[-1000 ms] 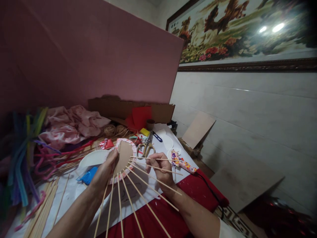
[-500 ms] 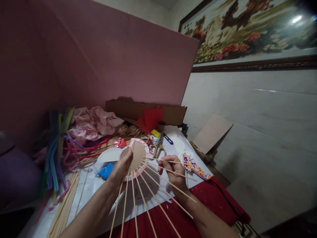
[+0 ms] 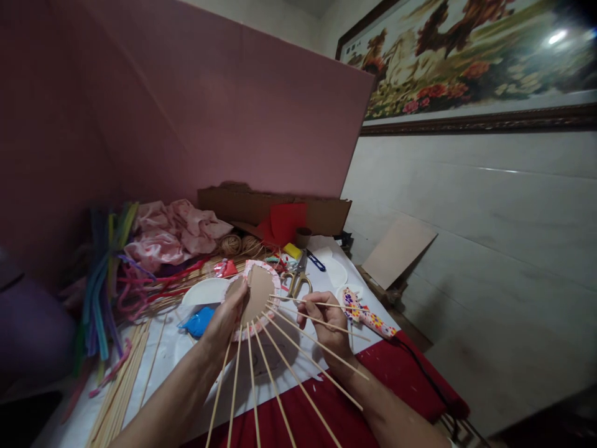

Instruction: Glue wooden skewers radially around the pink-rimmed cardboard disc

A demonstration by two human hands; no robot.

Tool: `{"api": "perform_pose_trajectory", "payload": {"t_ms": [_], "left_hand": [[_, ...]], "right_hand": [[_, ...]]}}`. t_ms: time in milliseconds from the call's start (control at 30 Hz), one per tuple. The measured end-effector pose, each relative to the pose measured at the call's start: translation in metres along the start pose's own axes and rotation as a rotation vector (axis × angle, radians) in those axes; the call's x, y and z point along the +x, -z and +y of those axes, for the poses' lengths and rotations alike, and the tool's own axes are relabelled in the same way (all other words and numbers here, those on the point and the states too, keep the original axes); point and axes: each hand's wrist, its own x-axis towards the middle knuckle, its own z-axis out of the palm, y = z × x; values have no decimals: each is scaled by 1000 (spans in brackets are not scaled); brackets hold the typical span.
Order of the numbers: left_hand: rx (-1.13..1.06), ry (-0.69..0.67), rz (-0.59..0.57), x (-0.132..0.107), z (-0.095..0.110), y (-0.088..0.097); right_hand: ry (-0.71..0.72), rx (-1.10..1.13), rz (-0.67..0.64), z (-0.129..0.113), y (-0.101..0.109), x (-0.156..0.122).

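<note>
My left hand (image 3: pixel 227 317) grips the left edge of a round cardboard disc (image 3: pixel 258 292) with a pink patterned rim, tilted up above the table. Several thin wooden sticks (image 3: pixel 280 379) fan out from the disc toward me. My right hand (image 3: pixel 326 323) is closed in a pinch on one of the upper sticks (image 3: pixel 321 304), just right of the disc. Both forearms reach in from the bottom of the view.
Gold-handled scissors (image 3: pixel 298 281), a floral glue gun (image 3: pixel 368 316) with a black cord, white plates (image 3: pixel 205 291), a blue scrap (image 3: pixel 198 322), twine balls (image 3: pixel 232 244), pink cloth (image 3: pixel 172 236), pipe cleaners (image 3: pixel 105 280) and loose sticks (image 3: pixel 121 392) crowd the table. A cardboard box (image 3: pixel 275 211) and pink board (image 3: pixel 186 106) stand behind.
The view swung left a second ago, then steadied. My hands keep their hold on the disc and stick, with barely any shift.
</note>
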Motion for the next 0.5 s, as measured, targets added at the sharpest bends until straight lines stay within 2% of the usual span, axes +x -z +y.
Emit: {"api": "perform_pose_trajectory", "payload": {"t_ms": [500], "left_hand": [[8,-1,-45,6,-4,4]], "right_hand": [[20,24,-36,6,5,2]]}}
